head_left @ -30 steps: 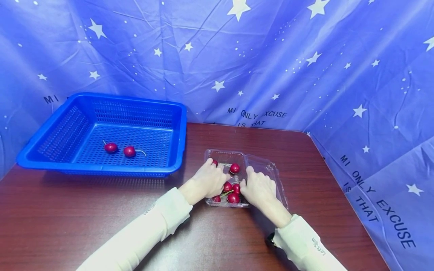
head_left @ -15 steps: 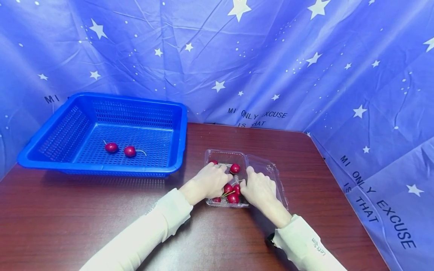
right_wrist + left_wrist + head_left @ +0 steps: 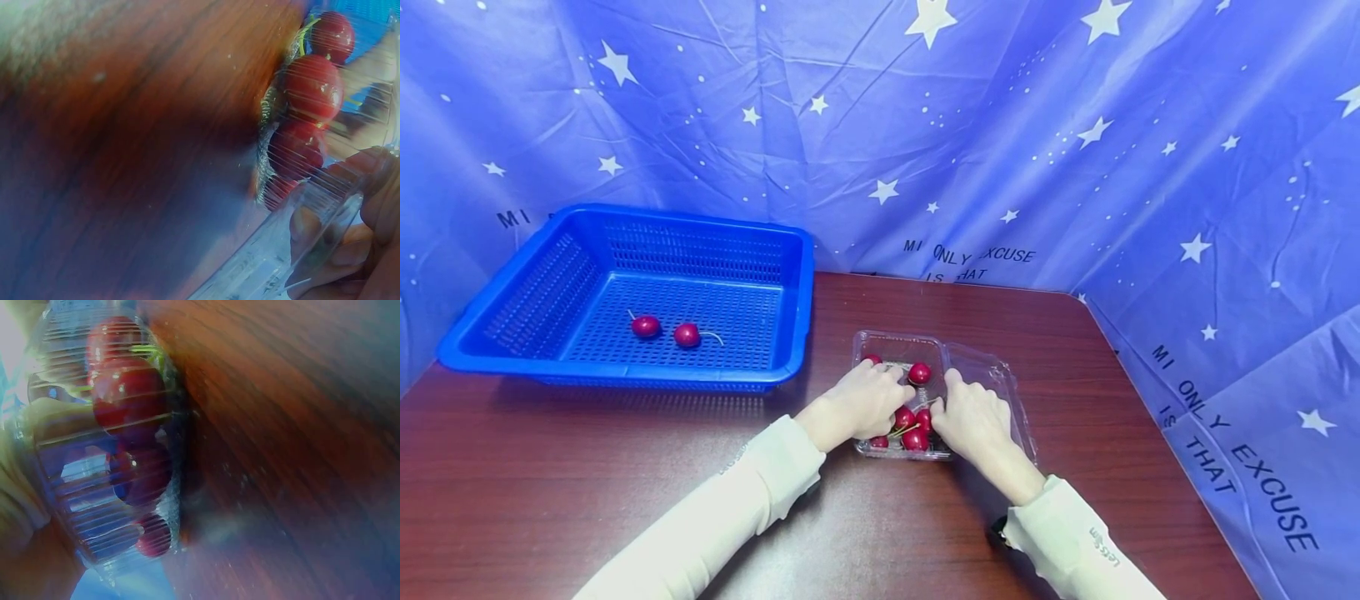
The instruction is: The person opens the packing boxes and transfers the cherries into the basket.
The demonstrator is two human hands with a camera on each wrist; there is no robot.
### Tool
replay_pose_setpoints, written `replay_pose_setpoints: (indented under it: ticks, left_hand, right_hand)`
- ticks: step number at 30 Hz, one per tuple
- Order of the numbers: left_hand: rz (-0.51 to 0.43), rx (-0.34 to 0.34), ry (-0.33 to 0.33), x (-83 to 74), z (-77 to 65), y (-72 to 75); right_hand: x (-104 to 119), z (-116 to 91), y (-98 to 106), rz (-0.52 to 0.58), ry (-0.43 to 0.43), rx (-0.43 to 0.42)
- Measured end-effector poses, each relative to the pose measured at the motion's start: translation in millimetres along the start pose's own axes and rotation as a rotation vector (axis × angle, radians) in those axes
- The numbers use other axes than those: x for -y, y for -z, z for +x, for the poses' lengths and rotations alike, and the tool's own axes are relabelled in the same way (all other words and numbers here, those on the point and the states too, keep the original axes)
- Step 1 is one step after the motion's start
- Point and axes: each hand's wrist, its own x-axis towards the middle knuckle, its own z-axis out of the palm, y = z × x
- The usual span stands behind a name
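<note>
A clear plastic box (image 3: 901, 340) with red cherries (image 3: 914, 439) inside stands on the table, its lid (image 3: 992, 367) folded out to the right. My left hand (image 3: 867, 400) reaches over the left side, its fingers down among the cherries. Whether those fingertips pinch a cherry is hidden. At the right edge, where box and lid meet, my right hand (image 3: 976, 417) grips the box. In the right wrist view its fingers (image 3: 350, 253) show against the clear plastic. Through the ribbed wall in the left wrist view several cherries (image 3: 129, 400) with green stems appear stacked.
A blue perforated basket (image 3: 775, 367) stands at the left of the brown table (image 3: 625, 483). Two cherries lie in it, a left one (image 3: 645, 327) and a right one (image 3: 687, 335). A blue curtain (image 3: 865, 125) with white stars hangs behind and to the right.
My left hand has shifted very slightly among the cherries. Cherries and stems near its thumb have moved a little. My right hand stays where it was.
</note>
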Motion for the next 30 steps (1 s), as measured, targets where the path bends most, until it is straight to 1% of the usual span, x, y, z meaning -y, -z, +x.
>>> replay_pose_setpoints:
  ticks: [2,5,8,13,17,20,24,30]
  left_hand:
    - [-0.029,-0.013,0.000,1.3,-0.4,0.7]
    - [-0.086,-0.053,-0.004,3.8,-0.9,1.8]
    - [-0.118,-0.077,-0.013,5.0,-1.2,2.9]
    - [-0.109,-0.082,-0.026,3.3,-1.1,4.0]
    - [-0.100,-0.107,-0.035,1.0,0.2,5.3]
    - [-0.082,-0.123,-0.045,-0.9,1.1,7.0]
    - [-0.060,-0.125,-0.052,-2.6,1.2,8.7]
    - [-0.078,-0.152,-0.045,-0.3,0.5,11.1]
  right_hand:
    - [0.2,0.0,0.1,-0.001,0.001,0.000]
    - [0.4,0.4,0.1,-0.001,0.003,-0.005]
    - [0.6,0.6,-0.1,-0.001,0.005,-0.009]
    - [0.5,0.1,-0.8,-0.001,0.007,-0.005]
    - [-0.3,0.0,-1.6,-0.004,0.001,-0.002]
    - [-0.6,0.0,-2.1,-0.005,-0.004,0.003]
    - [-1.0,-0.6,-2.5,-0.005,-0.007,0.008]
    - [-0.7,-0.2,-2.4,-0.006,-0.004,0.000]
